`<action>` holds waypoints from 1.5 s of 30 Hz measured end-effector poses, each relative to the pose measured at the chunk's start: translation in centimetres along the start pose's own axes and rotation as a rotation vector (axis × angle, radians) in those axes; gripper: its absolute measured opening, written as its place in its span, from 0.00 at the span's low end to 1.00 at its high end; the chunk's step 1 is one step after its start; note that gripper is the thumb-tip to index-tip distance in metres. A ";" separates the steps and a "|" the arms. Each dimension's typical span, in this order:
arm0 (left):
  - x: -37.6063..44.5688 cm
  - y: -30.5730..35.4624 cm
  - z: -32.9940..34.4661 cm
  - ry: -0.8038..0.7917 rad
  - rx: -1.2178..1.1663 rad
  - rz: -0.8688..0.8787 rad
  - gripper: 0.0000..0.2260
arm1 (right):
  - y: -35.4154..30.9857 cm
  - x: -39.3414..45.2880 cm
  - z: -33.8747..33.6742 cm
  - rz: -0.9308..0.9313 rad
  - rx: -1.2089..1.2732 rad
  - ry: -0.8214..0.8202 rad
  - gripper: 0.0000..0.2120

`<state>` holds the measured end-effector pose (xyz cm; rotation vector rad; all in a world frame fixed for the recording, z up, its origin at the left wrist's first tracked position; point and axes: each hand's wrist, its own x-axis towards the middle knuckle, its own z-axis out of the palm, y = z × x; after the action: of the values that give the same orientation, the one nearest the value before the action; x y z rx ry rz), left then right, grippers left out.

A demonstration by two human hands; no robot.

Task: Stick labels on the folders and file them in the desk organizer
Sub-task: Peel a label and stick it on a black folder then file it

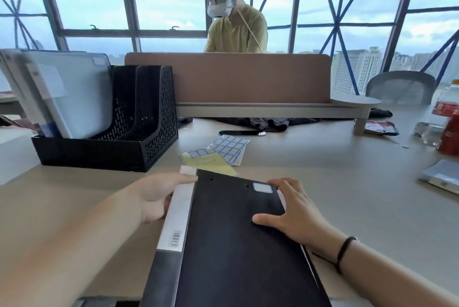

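Head view: one black folder (238, 239), two label sheets (223, 151).

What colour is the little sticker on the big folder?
The label on the black folder is white with a blue border, seen in the head view.

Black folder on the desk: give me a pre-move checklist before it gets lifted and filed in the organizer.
1. Label on cover: ok. A white blue-edged label sits at the far right corner of the flat black folder.
2. Label pressed flat: cannot tell.
3. Hands placed: ok. Left hand is at the grey spine, right hand rests flat on the cover.
4. Firm grip for lifting: not ok. Right hand's fingers lie straight; left hand's grip is blurred.
5. Free slot: ok. The black mesh desk organizer has empty right compartments; pale folders fill the left one.
6. Path: ok. Label sheets lie right of the organizer.
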<state>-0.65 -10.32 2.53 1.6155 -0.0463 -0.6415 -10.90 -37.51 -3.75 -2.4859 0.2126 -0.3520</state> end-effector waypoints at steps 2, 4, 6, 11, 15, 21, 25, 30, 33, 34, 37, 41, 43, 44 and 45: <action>0.0 -0.5 0.4 0.039 0.001 0.065 0.27 | -0.2 -0.3 -0.2 0.031 0.030 -0.019 0.50; -0.4 -0.5 0.9 0.124 -0.052 0.137 0.39 | -0.7 -0.2 -0.4 0.074 0.102 -0.034 0.54; -1.0 -0.1 1.1 0.153 -0.109 0.174 0.42 | -1.1 -0.1 -0.9 0.119 0.211 -0.041 0.57; -2.4 2.1 0.0 0.220 -0.145 0.282 0.42 | -2.7 0.0 -2.3 0.204 0.778 -0.139 0.48; -3.0 4.9 -2.1 0.277 -0.238 0.368 0.39 | -5.0 -0.2 -3.4 0.230 0.944 -0.394 0.20; -2.6 8.5 -5.6 0.405 -0.340 0.552 0.41 | -9.6 2.9 -2.4 0.271 0.961 -0.256 0.11; -2.4 8.8 -8.1 0.487 -0.345 0.590 0.42 | -12.7 7.1 -1.0 0.210 1.011 -0.150 0.09; -1.3 5.6 -11.3 0.471 -0.220 0.525 0.41 | -16.4 13.1 1.3 0.162 1.078 -0.117 0.08; -0.5 5.7 -14.6 0.546 -0.164 0.552 0.42 | -19.2 16.8 3.4 0.143 1.041 -0.164 0.09; -0.3 6.1 -15.8 0.584 -0.153 0.564 0.45 | -20.3 18.0 4.1 0.128 1.023 -0.182 0.09; 0.2 7.4 -19.1 0.698 -0.167 0.660 0.43 | -23.5 21.3 6.3 0.046 0.951 -0.207 0.08; 0.3 9.9 -22.0 0.801 -0.164 0.814 0.37 | -28.0 25.9 9.3 -0.100 0.677 -0.121 0.17; 0.8 11.2 -23.5 0.866 -0.162 0.876 0.38 | -30.5 28.0 10.4 -0.129 0.533 -0.071 0.31; 1.2 11.8 -24.3 0.913 -0.154 0.903 0.39 | -31.8 28.9 10.7 -0.154 0.479 -0.045 0.35; 1.4 12.4 -25.0 0.959 -0.150 0.937 0.39 | -33.1 29.6 11.0 -0.197 0.440 -0.019 0.38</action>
<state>15.31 9.64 13.70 1.4027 -0.0400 0.8368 22.89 -11.81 13.34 -2.0759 -0.1109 -0.4075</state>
